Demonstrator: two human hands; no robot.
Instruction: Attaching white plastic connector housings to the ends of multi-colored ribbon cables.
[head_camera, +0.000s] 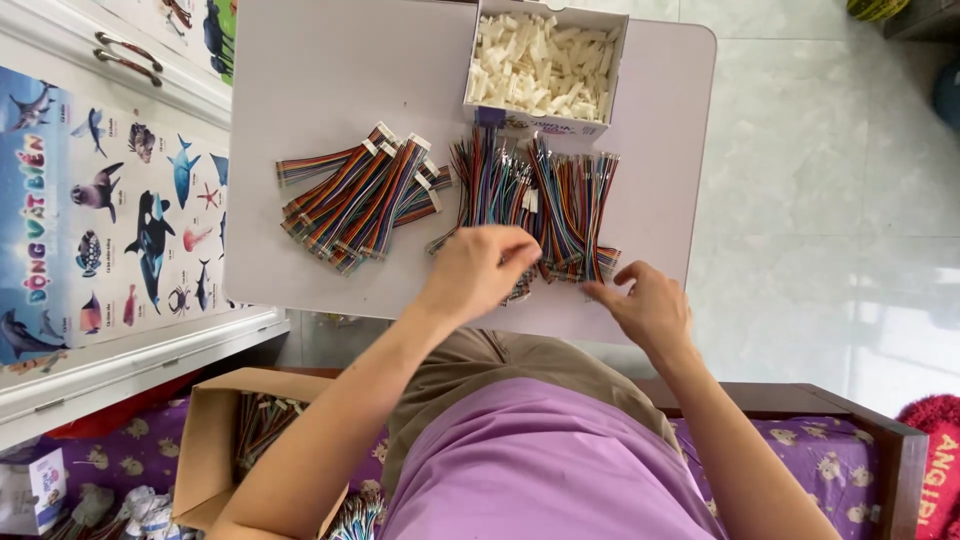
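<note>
1. Wires (540, 200) in many colours lie loose in a pile on the white table (300, 90), just in front of me.
2. My left hand (480, 268) rests on the near edge of that pile, its fingers (520, 245) pinched around a few strands.
3. My right hand (648, 305) sits just beside the pile's right end, fingers curled; I cannot tell whether they grip a wire.
4. A finished bundle (360, 195) with white connectors lies to the left, apart from the pile.
5. A cardboard box of white connectors (545, 65) stands just behind the loose wires.
</note>
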